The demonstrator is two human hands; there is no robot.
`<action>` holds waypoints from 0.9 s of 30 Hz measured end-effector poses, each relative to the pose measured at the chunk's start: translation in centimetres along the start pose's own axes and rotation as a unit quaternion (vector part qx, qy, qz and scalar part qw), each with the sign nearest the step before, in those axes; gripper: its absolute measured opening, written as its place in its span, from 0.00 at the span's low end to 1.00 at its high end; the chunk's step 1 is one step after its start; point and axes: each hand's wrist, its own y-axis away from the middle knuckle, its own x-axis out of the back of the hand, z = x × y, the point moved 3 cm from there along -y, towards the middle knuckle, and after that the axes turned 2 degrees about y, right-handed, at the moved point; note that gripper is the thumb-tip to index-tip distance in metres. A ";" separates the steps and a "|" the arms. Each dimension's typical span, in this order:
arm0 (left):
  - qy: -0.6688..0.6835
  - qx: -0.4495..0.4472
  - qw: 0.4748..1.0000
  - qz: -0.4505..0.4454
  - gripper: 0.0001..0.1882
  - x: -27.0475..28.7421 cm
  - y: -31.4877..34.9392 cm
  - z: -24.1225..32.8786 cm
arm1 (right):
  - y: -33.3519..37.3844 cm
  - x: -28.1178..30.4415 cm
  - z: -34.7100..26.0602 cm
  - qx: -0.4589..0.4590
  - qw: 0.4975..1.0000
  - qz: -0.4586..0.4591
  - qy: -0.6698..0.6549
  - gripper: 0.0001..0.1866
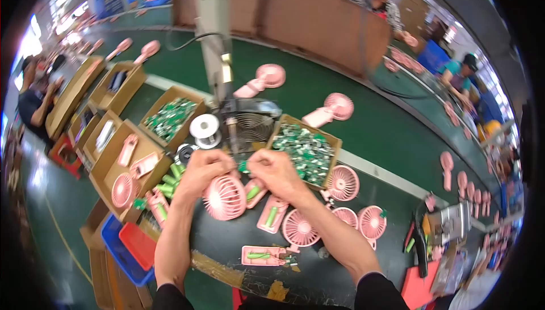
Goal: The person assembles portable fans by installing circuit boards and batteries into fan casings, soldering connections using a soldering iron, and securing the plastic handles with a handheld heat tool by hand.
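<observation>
Black sleeves (381, 294) were framed by the lower edge, and bare forearms (175, 236) were stretched over a dark worktop (213, 242). At the left, a red tray (136, 246) was nested in a blue tray (116, 252), beside a cardboard box (105, 175) in which pink casings (129, 150) were kept. Beyond it, green circuit boards (169, 118) were heaped in a smaller carton (192, 98), and green cylinders (167, 188) were piled near the left wrist. A white spool (205, 126) was stood behind the left hand (203, 171), whose fingers were curled; whether anything was clamped between their tips could not be told. Just below that hand, a pink fan head (225, 197) was set with its cage tilted toward the camera. Between the hands, a small green board (243, 166) was pinched by the right hand (276, 171), its thumb and forefinger drawn together. Under that hand, a pink handle (255, 192) was partly covered, its green cell exposed. Farther right, more boards (304, 151) were heaped in another carton (336, 154), loose fan heads (372, 222) were scattered around the right forearm, and a long black object (420, 244) was laid at the worktop's far side.
</observation>
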 end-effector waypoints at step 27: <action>0.098 -0.013 0.994 -0.046 0.06 -0.1 -0.4 0.8 | -0.2 0.5 -2.2 0.001 1.000 0.005 -0.006 0.07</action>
